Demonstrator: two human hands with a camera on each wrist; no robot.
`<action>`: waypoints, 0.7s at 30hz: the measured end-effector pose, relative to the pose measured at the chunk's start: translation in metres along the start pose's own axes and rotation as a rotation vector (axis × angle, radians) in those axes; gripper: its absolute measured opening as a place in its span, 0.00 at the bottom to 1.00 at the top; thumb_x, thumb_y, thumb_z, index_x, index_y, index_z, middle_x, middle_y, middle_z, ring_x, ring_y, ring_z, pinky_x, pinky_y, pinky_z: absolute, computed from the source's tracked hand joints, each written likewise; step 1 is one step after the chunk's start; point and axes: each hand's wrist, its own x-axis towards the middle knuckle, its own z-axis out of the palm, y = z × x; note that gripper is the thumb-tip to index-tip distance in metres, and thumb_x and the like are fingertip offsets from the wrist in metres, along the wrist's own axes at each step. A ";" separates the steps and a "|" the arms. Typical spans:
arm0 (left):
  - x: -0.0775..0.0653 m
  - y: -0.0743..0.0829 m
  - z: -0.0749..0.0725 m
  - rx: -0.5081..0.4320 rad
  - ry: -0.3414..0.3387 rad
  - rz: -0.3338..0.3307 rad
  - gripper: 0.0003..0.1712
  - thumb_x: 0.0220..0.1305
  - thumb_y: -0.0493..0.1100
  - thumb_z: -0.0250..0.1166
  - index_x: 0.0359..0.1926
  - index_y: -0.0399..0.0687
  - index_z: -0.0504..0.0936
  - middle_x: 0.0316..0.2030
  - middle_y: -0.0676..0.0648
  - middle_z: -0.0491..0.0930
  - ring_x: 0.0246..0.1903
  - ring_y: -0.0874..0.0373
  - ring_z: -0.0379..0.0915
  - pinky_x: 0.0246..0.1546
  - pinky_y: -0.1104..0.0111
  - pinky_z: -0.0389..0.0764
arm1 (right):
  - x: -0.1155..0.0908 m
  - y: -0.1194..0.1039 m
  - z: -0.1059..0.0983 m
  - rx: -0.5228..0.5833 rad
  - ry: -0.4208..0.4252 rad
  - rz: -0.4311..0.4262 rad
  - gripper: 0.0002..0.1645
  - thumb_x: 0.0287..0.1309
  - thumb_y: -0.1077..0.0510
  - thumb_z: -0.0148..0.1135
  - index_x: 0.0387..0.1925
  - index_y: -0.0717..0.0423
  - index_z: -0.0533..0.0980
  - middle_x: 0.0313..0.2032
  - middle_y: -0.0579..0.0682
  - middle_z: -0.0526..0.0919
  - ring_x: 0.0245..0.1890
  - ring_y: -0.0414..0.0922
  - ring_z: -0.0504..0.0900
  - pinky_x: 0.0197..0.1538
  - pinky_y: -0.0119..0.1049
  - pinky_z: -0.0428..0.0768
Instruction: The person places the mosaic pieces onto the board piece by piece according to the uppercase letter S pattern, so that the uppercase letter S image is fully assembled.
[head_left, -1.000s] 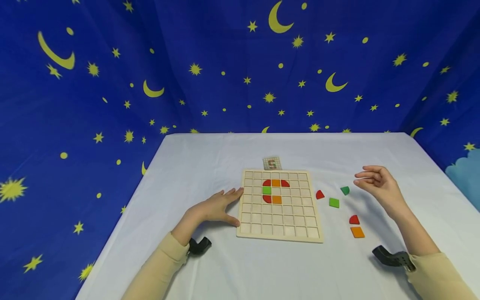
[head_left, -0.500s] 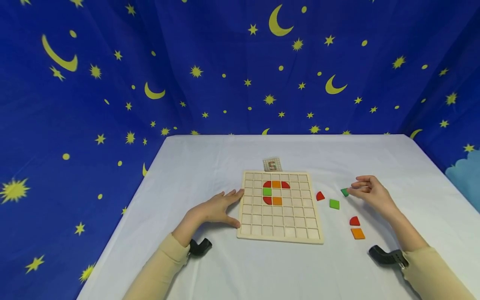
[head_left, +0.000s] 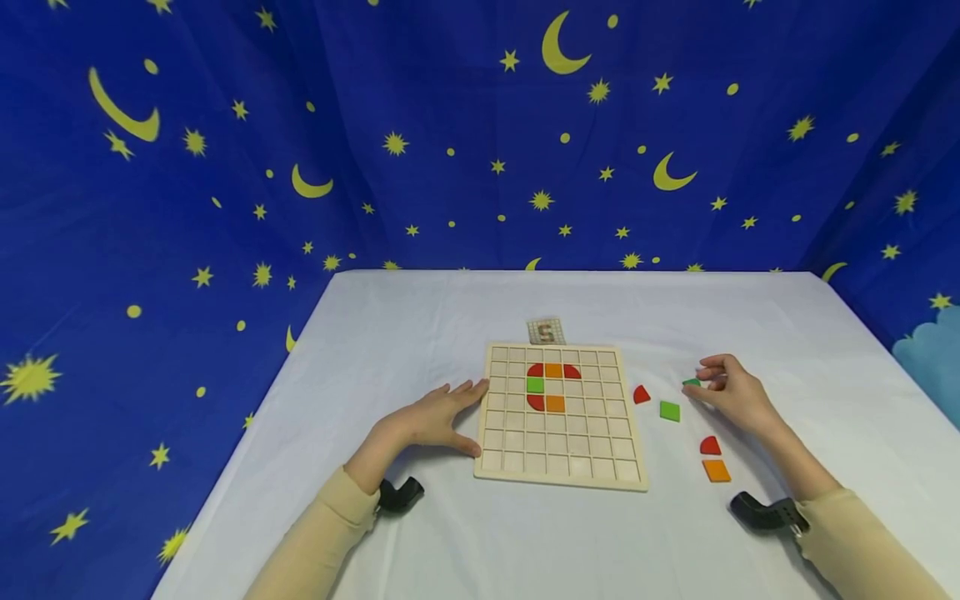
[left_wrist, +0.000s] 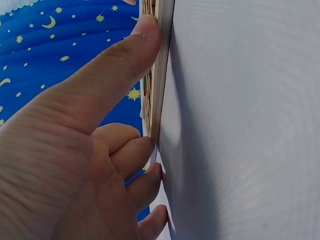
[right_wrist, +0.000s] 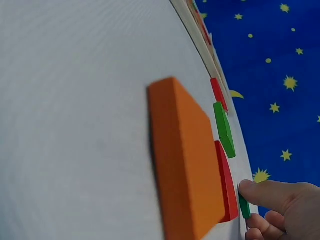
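My left hand (head_left: 429, 419) rests at the left edge of a square wooden grid board (head_left: 557, 460), thumb and fingers spread. In the left wrist view its thumb (left_wrist: 120, 62) lies against the board's side. Red quarter-circles, orange squares and a light-green square (head_left: 535, 385) sit in the upper cells. To the right of the board, my right hand (head_left: 735, 398) pinches a dark-green quarter-circle tile (head_left: 692, 382) low at the tabletop, its thumb and fingers partly covering it. The right wrist view shows this green tile (right_wrist: 244, 206) between thumb and fingers.
Loose tiles lie between board and right hand: a red quarter-circle (head_left: 641, 395) and a light-green square (head_left: 670, 412). Nearer the front are another red quarter-circle (head_left: 709, 446) and an orange square (head_left: 716, 471). A small pattern card (head_left: 546, 331) touches the board's far side.
My right hand has come down and leftward onto the dark-green quarter-circle tile, its fingers closing around it. The left hand keeps its place at the board.
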 end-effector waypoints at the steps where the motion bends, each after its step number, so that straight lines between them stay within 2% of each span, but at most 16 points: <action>1: 0.000 0.000 0.000 0.001 0.001 0.000 0.61 0.48 0.62 0.71 0.73 0.39 0.48 0.71 0.44 0.49 0.70 0.49 0.43 0.69 0.55 0.43 | 0.000 0.000 0.000 -0.005 0.009 -0.010 0.37 0.56 0.49 0.66 0.56 0.70 0.62 0.45 0.65 0.76 0.39 0.54 0.73 0.39 0.40 0.73; 5: 0.000 -0.001 0.001 -0.001 0.000 -0.001 0.61 0.49 0.62 0.71 0.73 0.40 0.48 0.71 0.44 0.49 0.70 0.49 0.43 0.69 0.55 0.43 | -0.001 0.002 0.001 -0.025 0.037 -0.053 0.34 0.57 0.54 0.66 0.56 0.70 0.63 0.44 0.63 0.76 0.36 0.51 0.72 0.34 0.32 0.71; 7: 0.000 0.000 0.001 -0.005 0.000 0.004 0.61 0.49 0.61 0.71 0.73 0.39 0.48 0.71 0.43 0.49 0.70 0.48 0.43 0.69 0.54 0.43 | -0.002 0.002 0.002 -0.025 0.041 -0.067 0.32 0.57 0.56 0.66 0.56 0.69 0.63 0.44 0.63 0.76 0.36 0.51 0.72 0.33 0.31 0.71; 14: -0.001 0.001 0.000 -0.014 0.000 0.005 0.61 0.49 0.61 0.71 0.73 0.39 0.48 0.71 0.43 0.49 0.70 0.48 0.43 0.69 0.54 0.43 | -0.003 0.002 0.006 -0.013 0.058 -0.082 0.31 0.57 0.57 0.65 0.55 0.69 0.63 0.44 0.63 0.76 0.39 0.55 0.72 0.40 0.43 0.71; 21: -0.002 0.001 -0.001 -0.009 0.000 0.002 0.61 0.49 0.61 0.71 0.73 0.39 0.48 0.72 0.43 0.49 0.70 0.48 0.43 0.69 0.54 0.43 | -0.003 -0.001 0.008 -0.014 0.075 -0.101 0.30 0.56 0.62 0.65 0.55 0.69 0.63 0.43 0.64 0.77 0.40 0.57 0.73 0.42 0.50 0.73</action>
